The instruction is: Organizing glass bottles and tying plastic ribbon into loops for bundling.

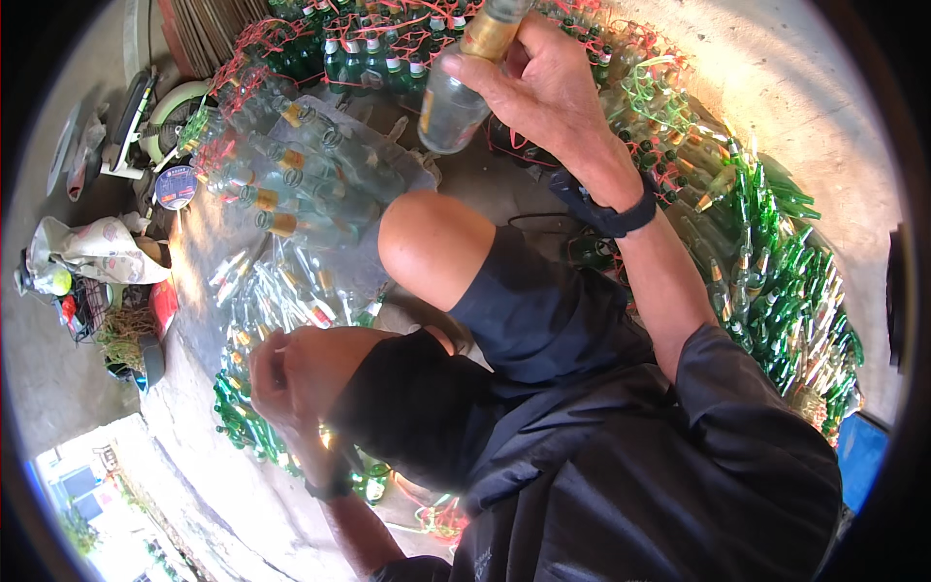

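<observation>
At the top of the head view my right hand [549, 94] grips a clear glass bottle [454, 102] that has a gold label on its neck. The bottle is tilted, its base toward the lower left. Beside my left knee [342, 356], my left hand [280, 378] hangs over a pile of bottles with its fingers curled; whether it holds anything is hidden. Ahead of my knees, a group of clear bottles [320, 174] with gold neck labels stands on a grey sheet [422, 171]. More clear bottles [291, 284] lie heaped beyond my left hand.
Green bottles [364, 62] tied with red plastic string [269, 36] stand at the back. A large heap of green bottles [771, 291] lies along the right side. At left are a pedestal fan [171, 120], a cloth bag [116, 251] and a potted plant [127, 338].
</observation>
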Available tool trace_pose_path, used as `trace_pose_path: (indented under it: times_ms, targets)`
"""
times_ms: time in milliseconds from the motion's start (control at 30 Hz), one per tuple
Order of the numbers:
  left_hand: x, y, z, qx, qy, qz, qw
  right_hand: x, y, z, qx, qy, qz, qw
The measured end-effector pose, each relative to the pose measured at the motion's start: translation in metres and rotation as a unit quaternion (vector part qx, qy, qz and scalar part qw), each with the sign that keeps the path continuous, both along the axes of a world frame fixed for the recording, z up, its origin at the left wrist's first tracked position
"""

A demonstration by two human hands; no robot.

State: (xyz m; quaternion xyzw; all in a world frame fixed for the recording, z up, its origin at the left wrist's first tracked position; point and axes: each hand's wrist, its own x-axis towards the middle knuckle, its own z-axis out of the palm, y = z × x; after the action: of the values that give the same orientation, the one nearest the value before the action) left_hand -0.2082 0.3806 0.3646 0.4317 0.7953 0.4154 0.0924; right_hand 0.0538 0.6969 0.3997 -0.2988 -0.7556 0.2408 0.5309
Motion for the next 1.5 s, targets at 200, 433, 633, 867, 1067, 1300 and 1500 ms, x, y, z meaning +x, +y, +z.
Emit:
trace_pose_path:
  times_ms: [200, 433, 633, 867, 1067, 1300, 1500]
  targets:
    - [-0.012, -0.006, -0.017, 0.018, 0.063, -0.016, 0.998, -0.005, 0.036, -0.095, -0.048, -0.087, -0.042, 0.994]
    - [-0.013, -0.010, -0.019, -0.010, 0.119, -0.010, 0.993, -0.008, 0.046, -0.181, -0.115, -0.193, -0.032, 0.974]
    - [-0.018, -0.001, -0.020, -0.020, 0.114, -0.012, 0.993, -0.012, 0.055, -0.238, -0.156, -0.221, 0.007, 0.963]
    - [-0.018, -0.009, -0.016, -0.032, 0.113, -0.006, 0.993, -0.027, 0.058, -0.279, -0.212, -0.216, 0.031, 0.953]
    - [-0.015, -0.002, -0.021, -0.036, 0.106, -0.003, 0.994, -0.029, 0.075, -0.311, -0.220, -0.229, 0.013, 0.948]
    - [-0.013, -0.019, -0.015, -0.043, 0.104, 0.008, 0.994, -0.056, 0.078, -0.316, -0.240, -0.233, -0.020, 0.942]
    - [-0.010, -0.017, -0.014, -0.040, 0.102, 0.013, 0.994, -0.063, 0.090, -0.334, -0.225, -0.239, -0.027, 0.944]
